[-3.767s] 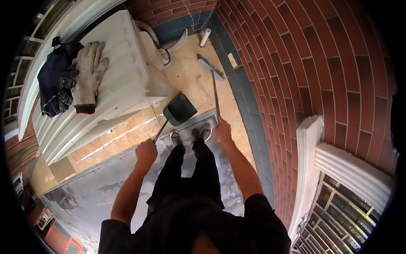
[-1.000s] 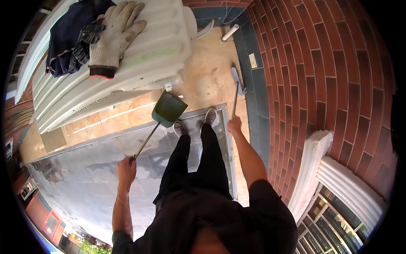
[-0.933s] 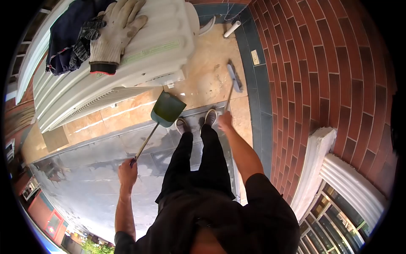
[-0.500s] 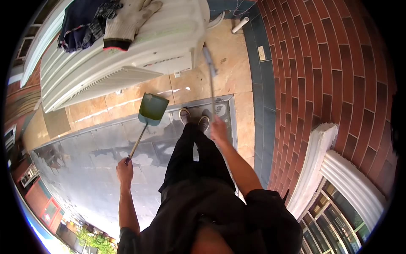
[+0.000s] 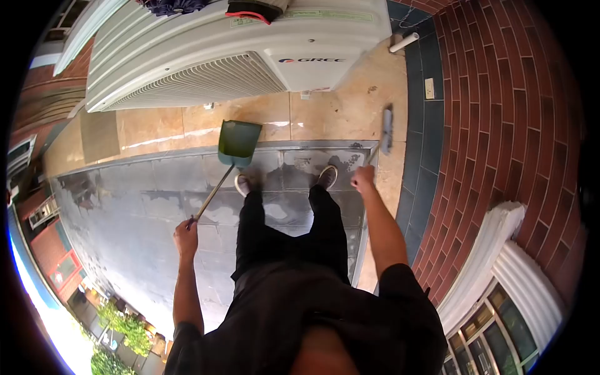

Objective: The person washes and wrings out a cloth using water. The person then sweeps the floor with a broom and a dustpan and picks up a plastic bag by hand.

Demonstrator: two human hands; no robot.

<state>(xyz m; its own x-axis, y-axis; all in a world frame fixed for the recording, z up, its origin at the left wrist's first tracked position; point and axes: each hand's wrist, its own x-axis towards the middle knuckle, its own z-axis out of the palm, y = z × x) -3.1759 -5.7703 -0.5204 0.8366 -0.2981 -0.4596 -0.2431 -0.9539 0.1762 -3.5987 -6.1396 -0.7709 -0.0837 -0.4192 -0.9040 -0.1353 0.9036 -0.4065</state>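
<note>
My left hand [image 5: 185, 237] is closed around the end of the long handle of a dustpan. The green dustpan [image 5: 239, 141] hangs out ahead of it, near the seam between the grey tiles and the tan tiles. With fingers wrapped round its handle, my right hand [image 5: 363, 180] grips a broom. The narrow grey head of the broom [image 5: 387, 131] is over the tan strip by the wall; its handle is mostly hidden behind the hand and foreshortened. My shoes [image 5: 327, 177] stand apart on the grey tiles, between the two tools.
A white air-conditioner unit [image 5: 312, 47] stands ahead, with a glove [image 5: 259, 11] and dark cloth [image 5: 175, 5] on top. To the right rises a brick wall [image 5: 494, 112] with a white pipe [image 5: 404, 42] at its base. Wet patches mark the grey tiled floor [image 5: 169, 206].
The broom and my right hand have swung right, towards the wall. My feet have moved wider apart. The dustpan stays in my left hand, and the view has shifted.
</note>
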